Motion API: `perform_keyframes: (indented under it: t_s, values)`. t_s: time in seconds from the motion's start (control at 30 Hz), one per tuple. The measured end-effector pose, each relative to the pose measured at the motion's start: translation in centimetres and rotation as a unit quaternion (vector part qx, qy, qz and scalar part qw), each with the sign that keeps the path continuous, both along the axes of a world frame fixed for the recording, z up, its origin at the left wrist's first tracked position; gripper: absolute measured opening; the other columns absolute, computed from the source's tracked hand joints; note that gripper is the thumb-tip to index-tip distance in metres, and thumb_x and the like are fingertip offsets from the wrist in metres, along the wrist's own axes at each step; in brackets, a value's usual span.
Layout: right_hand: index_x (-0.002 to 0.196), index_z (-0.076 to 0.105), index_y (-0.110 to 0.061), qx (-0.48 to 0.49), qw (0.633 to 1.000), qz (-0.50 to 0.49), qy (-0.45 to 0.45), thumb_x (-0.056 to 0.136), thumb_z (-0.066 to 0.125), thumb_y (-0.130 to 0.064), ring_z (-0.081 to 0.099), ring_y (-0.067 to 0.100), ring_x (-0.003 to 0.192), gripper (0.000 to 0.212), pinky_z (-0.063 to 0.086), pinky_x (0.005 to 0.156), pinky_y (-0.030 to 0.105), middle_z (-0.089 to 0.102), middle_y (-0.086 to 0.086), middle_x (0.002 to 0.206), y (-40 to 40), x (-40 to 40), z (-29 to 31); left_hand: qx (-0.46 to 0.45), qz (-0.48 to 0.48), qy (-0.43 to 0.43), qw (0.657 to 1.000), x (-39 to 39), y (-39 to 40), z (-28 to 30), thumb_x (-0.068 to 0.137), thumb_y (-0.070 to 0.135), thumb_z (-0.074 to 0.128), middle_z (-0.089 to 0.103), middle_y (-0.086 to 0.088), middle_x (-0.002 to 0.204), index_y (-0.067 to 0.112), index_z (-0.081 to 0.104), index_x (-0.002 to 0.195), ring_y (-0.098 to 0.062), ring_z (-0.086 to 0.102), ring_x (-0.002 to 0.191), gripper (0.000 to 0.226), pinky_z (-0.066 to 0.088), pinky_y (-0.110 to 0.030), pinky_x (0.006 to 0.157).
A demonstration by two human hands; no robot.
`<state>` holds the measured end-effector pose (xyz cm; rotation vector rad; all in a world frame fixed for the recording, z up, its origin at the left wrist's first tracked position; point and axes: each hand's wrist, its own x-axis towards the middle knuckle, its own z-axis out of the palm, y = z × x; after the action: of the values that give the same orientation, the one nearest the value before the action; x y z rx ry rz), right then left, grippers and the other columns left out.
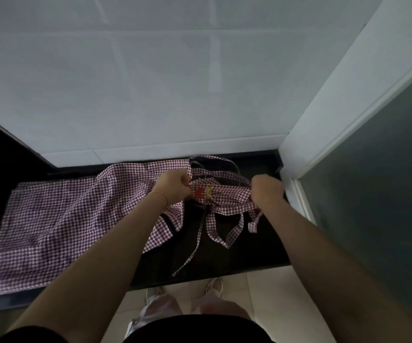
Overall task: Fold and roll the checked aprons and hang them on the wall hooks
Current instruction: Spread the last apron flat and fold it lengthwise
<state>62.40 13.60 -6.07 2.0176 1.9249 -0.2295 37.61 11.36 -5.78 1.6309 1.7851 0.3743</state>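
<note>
Our left hand [174, 185] has its fingers curled tight on the bib edge of the checked apron [59, 219]; our right hand [266, 190] clenches the bunched cloth on the other side, beside a red and yellow motif [203, 193]. The skirt spreads leftward over the dark counter [244, 253], ties [221, 233] trailing toward its front edge, below the white tiled wall [150, 82].

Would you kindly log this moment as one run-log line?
stage: folding | left hand: grips apron | right hand: grips apron bib end | apron: on dark counter | hooks: unseen
</note>
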Motion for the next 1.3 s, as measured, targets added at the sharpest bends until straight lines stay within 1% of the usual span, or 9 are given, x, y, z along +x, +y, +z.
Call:
perform_keyframes:
  t_s: [0.13, 0.33, 0.5, 0.63, 0.77, 0.87, 0.97, 1.17, 1.3]
  values:
    - [0.114, 0.063, -0.007, 0.071, 0.995, -0.069, 0.004, 0.095, 0.053, -0.006, 0.064, 0.029, 0.107, 0.022, 0.048, 0.077, 0.034, 0.066, 0.012, 0.116, 1.7, 2.6, 1.9, 0.005, 0.021, 0.003, 1.0, 0.2, 0.3, 0.0, 0.079, 0.005, 0.064, 0.056, 0.007, 0.074, 0.017, 0.059, 0.074, -0.018, 0.054, 0.079, 0.014, 0.039, -0.025, 0.068]
    - [0.111, 0.067, -0.02, -0.067, 0.934, 0.048, 0.349, 0.081, 0.075, -0.044, 0.058, 0.009, 0.092, 0.039, 0.044, 0.077, 0.027, 0.059, -0.013, 0.101, 0.4, -2.0, 1.1, 0.02, 0.03, -0.019, 0.999, 1.5, 0.6, -0.1, 0.079, 0.013, 0.068, 0.059, 0.007, 0.073, 0.027, 0.054, 0.066, -0.018, 0.057, 0.078, 0.023, 0.043, -0.028, 0.07]
    - [0.068, 0.061, -0.013, -0.074, 0.971, 0.023, 0.228, 0.091, 0.059, -0.02, 0.068, 0.026, 0.069, 0.025, 0.054, 0.066, 0.03, 0.064, 0.003, 0.068, 0.7, -2.6, -0.8, 0.017, 0.03, -0.013, 0.999, 0.6, 0.2, -0.5, 0.075, 0.01, 0.069, 0.059, 0.005, 0.073, 0.025, 0.054, 0.066, -0.018, 0.057, 0.076, 0.023, 0.043, -0.027, 0.069]
    - [0.09, 0.068, -0.004, 0.158, 0.934, -0.029, 0.32, 0.092, 0.052, -0.01, 0.064, 0.028, 0.083, 0.018, 0.051, 0.073, 0.034, 0.069, 0.012, 0.088, 3.0, -2.9, 2.7, -0.007, -0.019, -0.019, 1.0, 1.2, 0.1, -0.3, 0.075, 0.01, 0.072, 0.057, 0.004, 0.073, 0.024, 0.049, 0.068, -0.018, 0.053, 0.075, 0.027, 0.039, -0.027, 0.068]
    - [0.075, 0.054, -0.005, 0.349, 0.875, 0.025, 0.333, 0.09, 0.05, -0.018, 0.05, 0.025, 0.067, 0.02, 0.032, 0.056, 0.035, 0.059, 0.01, 0.074, 2.0, -2.9, 5.2, -0.019, -0.077, -0.023, 0.997, 3.1, -0.1, -0.2, 0.077, 0.008, 0.069, 0.059, -0.001, 0.085, 0.016, 0.057, 0.086, -0.022, 0.057, 0.083, 0.017, 0.037, -0.025, 0.071]
    - [0.091, 0.066, -0.007, 0.082, 0.987, -0.02, 0.135, 0.093, 0.049, -0.023, 0.063, 0.03, 0.088, 0.023, 0.041, 0.066, 0.032, 0.066, 0.014, 0.096, 0.6, -0.1, 3.7, -0.056, -0.173, 0.017, 0.983, 4.7, -0.9, -1.4, 0.078, 0.009, 0.068, 0.062, -0.004, 0.093, 0.012, 0.064, 0.097, -0.026, 0.062, 0.093, 0.02, 0.045, -0.027, 0.075]
    - [0.107, 0.068, -0.004, -0.31, 0.947, -0.053, -0.071, 0.093, 0.056, -0.023, 0.061, 0.028, 0.102, 0.026, 0.049, 0.088, 0.036, 0.064, 0.009, 0.102, -0.3, 1.7, 3.1, -0.228, -0.268, -0.002, 0.936, 6.1, -2.0, -2.2, 0.082, 0.02, 0.076, 0.069, -0.003, 0.1, 0.015, 0.067, 0.1, -0.016, 0.064, 0.085, 0.021, 0.053, -0.028, 0.071]
    - [0.139, 0.052, -0.008, -0.145, 0.987, -0.013, 0.072, 0.099, 0.05, -0.033, 0.05, 0.035, 0.127, 0.048, 0.042, 0.107, 0.045, 0.049, 0.016, 0.144, -0.1, -0.9, -1.2, -0.072, 0.014, 0.075, 0.994, 3.9, -2.3, -4.8, 0.094, 0.026, 0.055, 0.064, -0.009, 0.116, 0.012, 0.066, 0.105, -0.023, 0.058, 0.102, 0.021, 0.051, -0.036, 0.087]
    - [0.146, 0.039, -0.008, -0.275, 0.952, 0.032, 0.135, 0.086, 0.068, -0.051, 0.048, 0.033, 0.128, 0.079, 0.043, 0.107, 0.044, 0.045, 0.016, 0.146, -2.2, -2.6, -5.8, -0.178, -0.045, 0.232, 0.955, 1.6, -3.8, -6.9, 0.072, 0.06, 0.077, 0.014, -0.016, 0.158, 0.027, 0.021, 0.152, -0.04, 0.018, 0.145, 0.103, 0.034, -0.059, 0.108]
